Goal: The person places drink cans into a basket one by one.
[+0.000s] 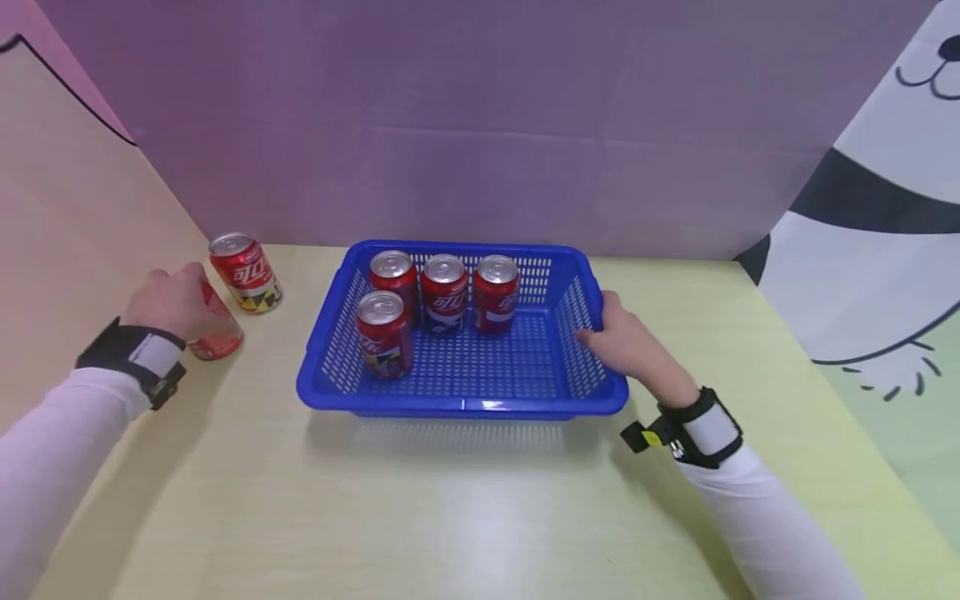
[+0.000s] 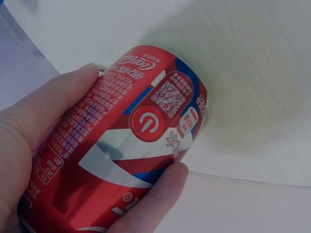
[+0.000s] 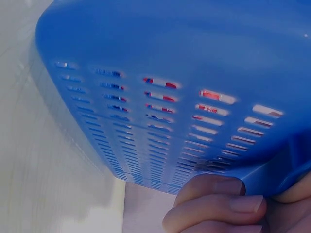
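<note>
Pale tabletop [image 1: 465, 517], purple backdrop [image 1: 480, 108]. Head: left hand [image 1: 171, 304] gripping one can [image 1: 219, 343], second can [image 1: 246, 273] just beyond that grip. Right hand [image 1: 628, 342] clamped on blue basket [image 1: 420, 405], likely steadying it; four cans [image 1: 444, 296] inside, left of grip. Left wrist: fingers [image 2: 153, 204] flank the can. Right wrist: fingers [image 3: 214, 207] curled at rim, red through slots.

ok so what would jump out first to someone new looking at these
Probably the bright blue basket in the middle of the head view, with four red cans standing in it and the right hand gripping its right side. Next, the left hand off to the left, holding another red can, with one more can just beyond it.
</note>
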`<state>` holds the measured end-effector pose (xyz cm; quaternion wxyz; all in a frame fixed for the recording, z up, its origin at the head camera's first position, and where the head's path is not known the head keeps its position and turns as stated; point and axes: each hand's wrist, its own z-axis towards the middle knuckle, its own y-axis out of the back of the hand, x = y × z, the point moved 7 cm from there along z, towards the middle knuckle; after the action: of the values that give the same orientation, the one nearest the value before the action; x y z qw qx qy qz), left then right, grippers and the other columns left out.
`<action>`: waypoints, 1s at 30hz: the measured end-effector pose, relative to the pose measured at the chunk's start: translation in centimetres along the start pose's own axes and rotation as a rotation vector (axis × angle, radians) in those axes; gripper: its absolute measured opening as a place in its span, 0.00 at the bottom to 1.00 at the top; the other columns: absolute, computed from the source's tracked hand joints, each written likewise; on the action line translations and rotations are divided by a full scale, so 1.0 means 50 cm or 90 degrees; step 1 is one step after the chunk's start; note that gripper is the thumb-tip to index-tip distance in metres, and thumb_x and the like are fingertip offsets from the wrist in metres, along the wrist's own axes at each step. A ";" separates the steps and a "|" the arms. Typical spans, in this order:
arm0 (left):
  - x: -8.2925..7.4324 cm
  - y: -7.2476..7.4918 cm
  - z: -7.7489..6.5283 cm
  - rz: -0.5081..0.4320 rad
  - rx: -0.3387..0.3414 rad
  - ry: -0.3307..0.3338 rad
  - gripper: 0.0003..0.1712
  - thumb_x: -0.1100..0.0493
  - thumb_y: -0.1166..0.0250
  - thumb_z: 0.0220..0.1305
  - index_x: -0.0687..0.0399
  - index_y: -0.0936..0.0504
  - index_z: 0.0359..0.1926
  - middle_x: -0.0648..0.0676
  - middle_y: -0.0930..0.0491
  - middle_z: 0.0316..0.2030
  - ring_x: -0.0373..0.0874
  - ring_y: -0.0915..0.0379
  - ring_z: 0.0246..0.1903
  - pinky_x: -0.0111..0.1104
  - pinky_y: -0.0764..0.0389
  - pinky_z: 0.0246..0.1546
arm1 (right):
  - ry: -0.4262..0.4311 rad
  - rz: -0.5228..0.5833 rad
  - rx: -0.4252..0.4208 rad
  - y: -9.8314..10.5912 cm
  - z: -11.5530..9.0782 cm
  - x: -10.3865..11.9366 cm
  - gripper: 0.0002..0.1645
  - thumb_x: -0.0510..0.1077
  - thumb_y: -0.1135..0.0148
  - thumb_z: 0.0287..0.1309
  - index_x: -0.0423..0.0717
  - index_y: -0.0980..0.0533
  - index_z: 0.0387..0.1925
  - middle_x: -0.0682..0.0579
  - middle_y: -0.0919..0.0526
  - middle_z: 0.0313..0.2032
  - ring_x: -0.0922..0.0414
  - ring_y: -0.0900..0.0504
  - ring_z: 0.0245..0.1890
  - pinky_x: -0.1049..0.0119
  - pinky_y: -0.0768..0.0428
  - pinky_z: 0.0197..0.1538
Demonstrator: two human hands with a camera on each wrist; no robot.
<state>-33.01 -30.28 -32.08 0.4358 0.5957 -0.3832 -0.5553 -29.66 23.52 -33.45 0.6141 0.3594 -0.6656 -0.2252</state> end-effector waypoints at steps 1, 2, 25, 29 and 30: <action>-0.002 0.001 -0.002 0.002 -0.007 -0.007 0.43 0.52 0.21 0.46 0.73 0.36 0.52 0.74 0.34 0.38 0.71 0.41 0.40 0.53 0.26 0.21 | 0.002 -0.001 0.000 0.000 0.000 0.001 0.41 0.40 0.50 0.68 0.25 0.57 0.70 0.22 0.32 0.57 0.35 0.21 0.48 0.45 0.19 0.47; -0.006 0.002 -0.004 0.005 -0.017 -0.019 0.42 0.53 0.21 0.46 0.72 0.35 0.52 0.74 0.34 0.38 0.71 0.41 0.40 0.52 0.26 0.21 | 0.002 -0.001 -0.001 0.001 0.001 0.001 0.41 0.40 0.50 0.68 0.25 0.57 0.70 0.22 0.32 0.57 0.35 0.21 0.48 0.45 0.18 0.46; -0.218 0.130 -0.141 -0.030 -0.194 -0.283 0.39 0.57 0.18 0.43 0.67 0.28 0.53 0.69 0.32 0.44 0.66 0.32 0.40 0.59 0.20 0.30 | 0.007 0.002 0.000 0.000 0.005 -0.005 0.40 0.39 0.49 0.67 0.25 0.56 0.69 0.22 0.32 0.56 0.35 0.21 0.46 0.46 0.17 0.43; -0.298 0.164 -0.167 -0.014 -0.243 -0.345 0.39 0.56 0.18 0.44 0.65 0.26 0.55 0.68 0.31 0.45 0.65 0.30 0.40 0.60 0.19 0.31 | 0.005 0.002 -0.003 0.000 0.003 -0.003 0.40 0.39 0.49 0.67 0.25 0.56 0.70 0.22 0.32 0.56 0.35 0.21 0.47 0.46 0.18 0.45; -0.318 0.169 -0.173 -0.009 -0.251 -0.362 0.39 0.55 0.18 0.44 0.64 0.26 0.55 0.67 0.31 0.45 0.64 0.29 0.39 0.59 0.19 0.31 | 0.006 0.004 -0.004 0.000 0.002 -0.002 0.40 0.39 0.49 0.67 0.25 0.56 0.70 0.22 0.32 0.56 0.35 0.21 0.47 0.46 0.18 0.45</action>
<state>-25.57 -17.27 -18.83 0.4139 0.3241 -0.3707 -0.7657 -29.77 23.59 -33.54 0.6189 0.3564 -0.6634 -0.2234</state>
